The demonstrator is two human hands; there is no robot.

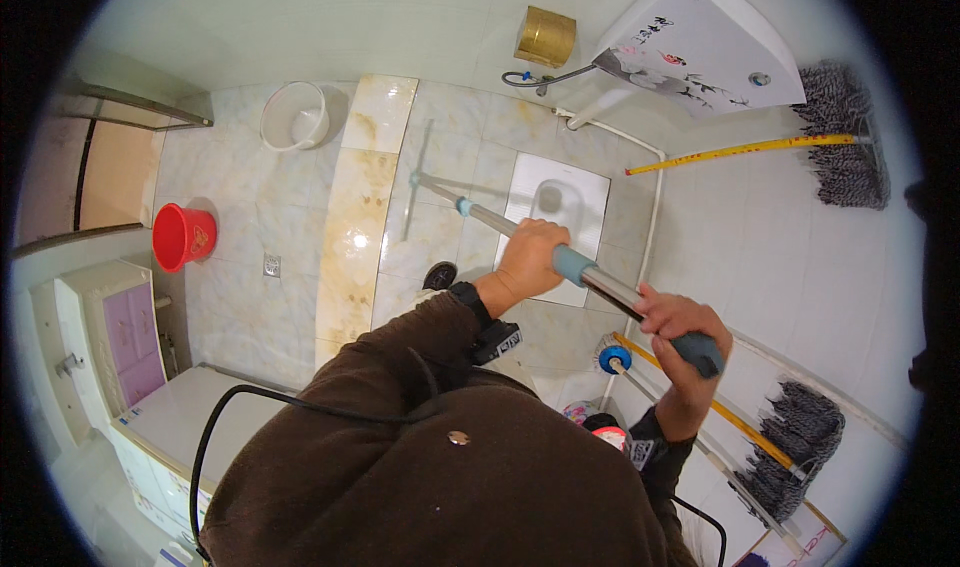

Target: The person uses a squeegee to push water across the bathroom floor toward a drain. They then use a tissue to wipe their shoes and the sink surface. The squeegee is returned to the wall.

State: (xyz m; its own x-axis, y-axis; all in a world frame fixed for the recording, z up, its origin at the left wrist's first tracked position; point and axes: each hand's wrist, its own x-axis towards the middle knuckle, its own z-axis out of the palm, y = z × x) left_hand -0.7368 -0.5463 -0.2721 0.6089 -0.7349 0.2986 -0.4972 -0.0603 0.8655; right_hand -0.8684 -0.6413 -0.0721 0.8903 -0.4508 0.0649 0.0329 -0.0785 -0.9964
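Note:
I hold a long-handled floor squeegee (pixel 490 218) slantwise in front of me, its metal pole fitted with blue-grey grips. Its thin, wide head (pixel 413 179) lies across the marbled tiles beside the stained raised step. Midway down the pole, my left hand (pixel 532 257) is wrapped round the metal just ahead of the middle grip. My right hand (pixel 685 332) closes round the upper end, near the dark end grip. Under the pole, partly covered by it and my left hand, is a white squat toilet (pixel 551 199) set in the floor.
A stained tile step (pixel 352 227) crosses the floor. Left of it stand a white bucket (pixel 295 117), a red bucket (pixel 184 237) and a floor drain (pixel 271 265). A white cistern (pixel 700 52) hangs on the wall. Grey mops (pixel 840 172) and a blue-collared brush (pixel 613 358) are at right.

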